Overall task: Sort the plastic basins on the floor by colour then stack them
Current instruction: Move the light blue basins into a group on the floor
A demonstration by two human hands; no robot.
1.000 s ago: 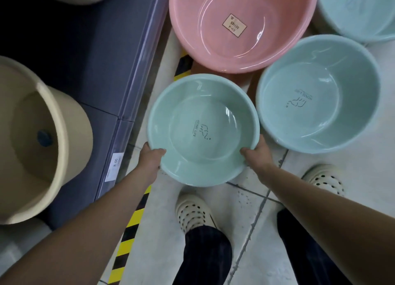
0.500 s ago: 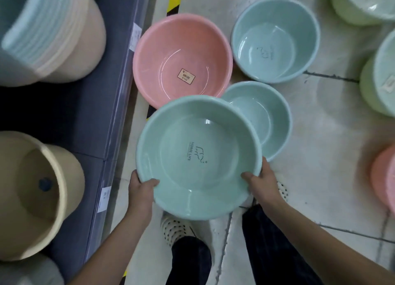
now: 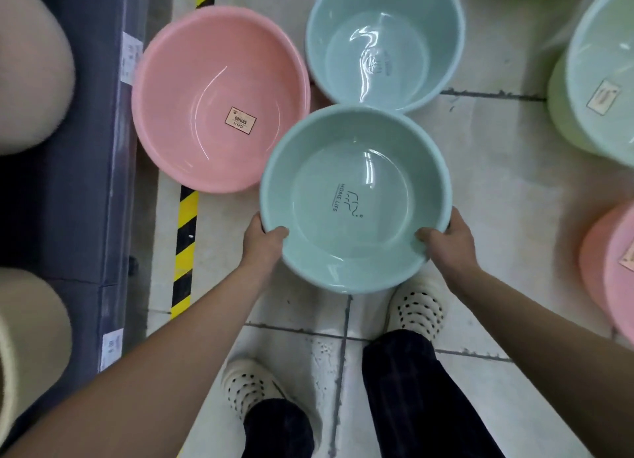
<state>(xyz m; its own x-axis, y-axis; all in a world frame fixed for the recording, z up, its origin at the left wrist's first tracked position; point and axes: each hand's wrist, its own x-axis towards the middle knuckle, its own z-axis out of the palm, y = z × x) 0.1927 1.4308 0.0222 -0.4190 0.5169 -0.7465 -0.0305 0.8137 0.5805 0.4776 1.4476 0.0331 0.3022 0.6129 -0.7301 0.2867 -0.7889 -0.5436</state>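
I hold a mint-green basin (image 3: pixel 353 197) marked "HOME LIFE" by its near rim, with my left hand (image 3: pixel 264 241) on the left side and my right hand (image 3: pixel 446 245) on the right side. It is level, over the tiled floor just ahead of my feet. A pink basin (image 3: pixel 219 97) with a sticker rests on the floor to its upper left. A pale blue basin (image 3: pixel 384 42) stands right behind it, their rims close together. Whatever lies under the held basin is hidden.
A blue basin nested in a green one (image 3: pixel 600 80) stands at the right edge, with a pink basin (image 3: pixel 610 269) below it. A dark shelf (image 3: pixel 85 148) with beige tubs (image 3: pixel 27 63) runs along the left, bordered by yellow-black tape (image 3: pixel 187 238). My shoes (image 3: pixel 417 306) stand below the basin.
The mint-green basin has moved right, away from the shelf, and now covers the spot where a smaller blue basin stood. Both hands keep their grip.
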